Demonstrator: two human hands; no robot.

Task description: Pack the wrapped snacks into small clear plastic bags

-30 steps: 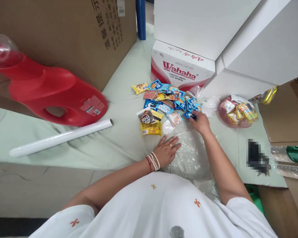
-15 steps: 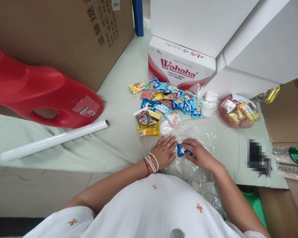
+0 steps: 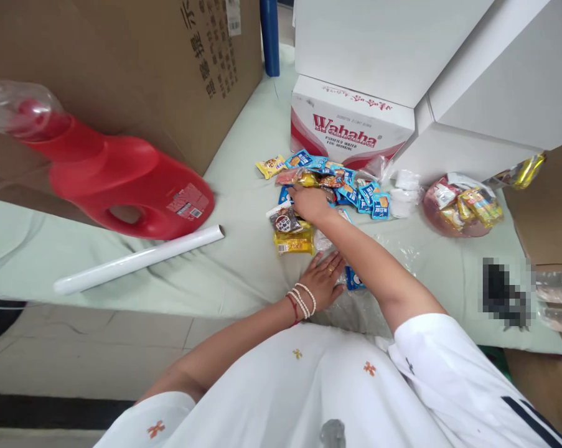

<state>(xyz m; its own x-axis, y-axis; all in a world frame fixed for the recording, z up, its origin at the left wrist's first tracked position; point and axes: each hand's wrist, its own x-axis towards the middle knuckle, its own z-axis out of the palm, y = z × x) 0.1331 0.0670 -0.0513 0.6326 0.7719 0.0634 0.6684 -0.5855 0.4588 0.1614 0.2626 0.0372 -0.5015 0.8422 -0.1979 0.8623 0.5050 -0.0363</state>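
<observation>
My left hand lies flat with its fingers stretched out on a clear plastic sheet. Just to its right is a blue snack packet, partly covered by my right forearm. My right hand reaches over the left side of a pile of wrapped snacks. Its fingers are bent down at a dark blue packet; the fingertips are hidden, so I cannot tell whether they grip it. Near that hand lie a brown-and-clear packet and a yellow packet.
A white Wahaha carton stands behind the pile. To the right, a pink bowl holds more snacks. A red jug and a white tube lie left, before a large brown box.
My right hand has let go of the blue packet beside my left hand and moved up and left to the snack pile. My left hand stays flat. The view has shifted slightly.
</observation>
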